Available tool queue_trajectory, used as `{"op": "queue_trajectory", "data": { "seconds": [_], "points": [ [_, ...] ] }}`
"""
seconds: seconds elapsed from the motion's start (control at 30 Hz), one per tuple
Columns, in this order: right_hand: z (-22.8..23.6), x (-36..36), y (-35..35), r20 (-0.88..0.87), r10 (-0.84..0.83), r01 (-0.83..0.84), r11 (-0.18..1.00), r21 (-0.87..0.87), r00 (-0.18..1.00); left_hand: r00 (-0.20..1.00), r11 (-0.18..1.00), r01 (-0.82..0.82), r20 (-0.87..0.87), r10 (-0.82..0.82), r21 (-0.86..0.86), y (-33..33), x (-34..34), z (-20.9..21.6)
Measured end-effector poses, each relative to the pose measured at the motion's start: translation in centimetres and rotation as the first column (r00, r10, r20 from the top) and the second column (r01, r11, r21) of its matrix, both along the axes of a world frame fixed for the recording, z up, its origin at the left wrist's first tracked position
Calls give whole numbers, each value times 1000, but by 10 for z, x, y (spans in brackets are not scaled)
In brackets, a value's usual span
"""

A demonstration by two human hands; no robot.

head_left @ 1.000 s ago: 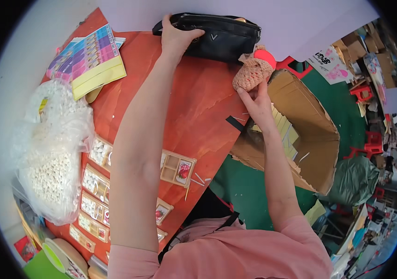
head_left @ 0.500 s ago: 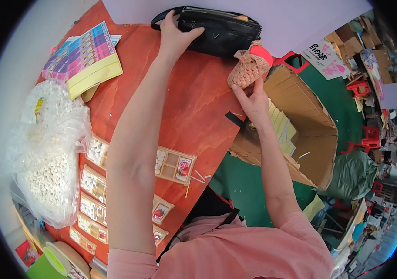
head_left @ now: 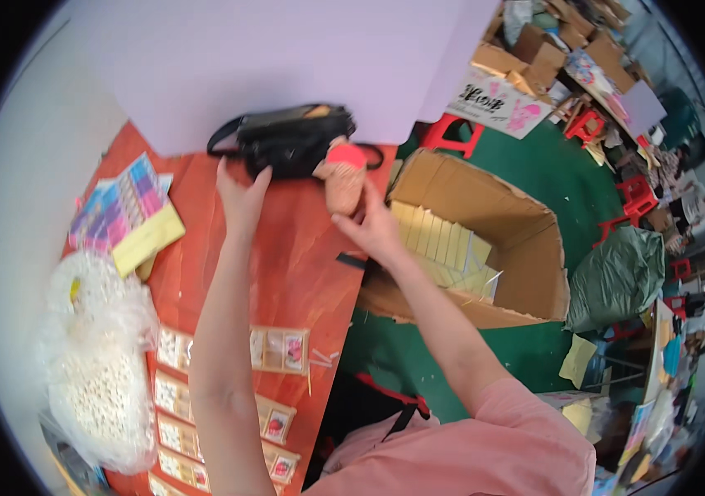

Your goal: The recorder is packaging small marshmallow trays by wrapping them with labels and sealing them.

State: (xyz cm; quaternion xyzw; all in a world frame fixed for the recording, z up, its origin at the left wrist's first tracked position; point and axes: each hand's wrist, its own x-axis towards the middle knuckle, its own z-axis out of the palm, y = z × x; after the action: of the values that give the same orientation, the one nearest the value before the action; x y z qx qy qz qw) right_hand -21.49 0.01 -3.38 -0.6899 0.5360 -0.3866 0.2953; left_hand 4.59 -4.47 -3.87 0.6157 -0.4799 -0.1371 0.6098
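Observation:
At the far edge of the red table stands a black handbag (head_left: pixel 290 149), with a strap looped out at its left. My left hand (head_left: pixel 241 198) is just on the near side of the bag, thumb and fingers spread apart with nothing between them. In my right hand (head_left: pixel 377 227) is a peach crocheted pouch (head_left: pixel 342 188) with a smooth red rounded top, which I cannot identify further. The thumb and fingers grip the pouch's lower right side, and it stands upright in front of the bag's right end.
Several wooden compartment trays (head_left: pixel 282 350) lie on the red table (head_left: pixel 286 240) near a plastic bag of white pieces (head_left: pixel 100 372). Coloured printed sheets (head_left: pixel 133 211) lie at the left. An open cardboard box (head_left: pixel 526 256) holding yellow cards stands right of the table, before a pale panel (head_left: pixel 286 58).
The view has shifted, so the bag and table appear lower and more to the left. My left hand has come off the bag's top to its near side. My right hand still holds the pouch.

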Motion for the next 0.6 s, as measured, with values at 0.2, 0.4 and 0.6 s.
{"op": "queue_trajectory", "data": {
  "seconds": [0.2,0.4,0.6],
  "points": [
    [-1,-4,0,-13,66,-65,997,30,998,999,986,-22,48,14,164,51,1,-4],
    [3,-8,-13,106,108,-105,994,-33,989,999,990,-3,44,-4,141,132,-13,25],
    [-17,-7,-10,220,224,-228,974,-6,949,1000,969,14,-1,-14,246,288,-37,89]
  ]
}}
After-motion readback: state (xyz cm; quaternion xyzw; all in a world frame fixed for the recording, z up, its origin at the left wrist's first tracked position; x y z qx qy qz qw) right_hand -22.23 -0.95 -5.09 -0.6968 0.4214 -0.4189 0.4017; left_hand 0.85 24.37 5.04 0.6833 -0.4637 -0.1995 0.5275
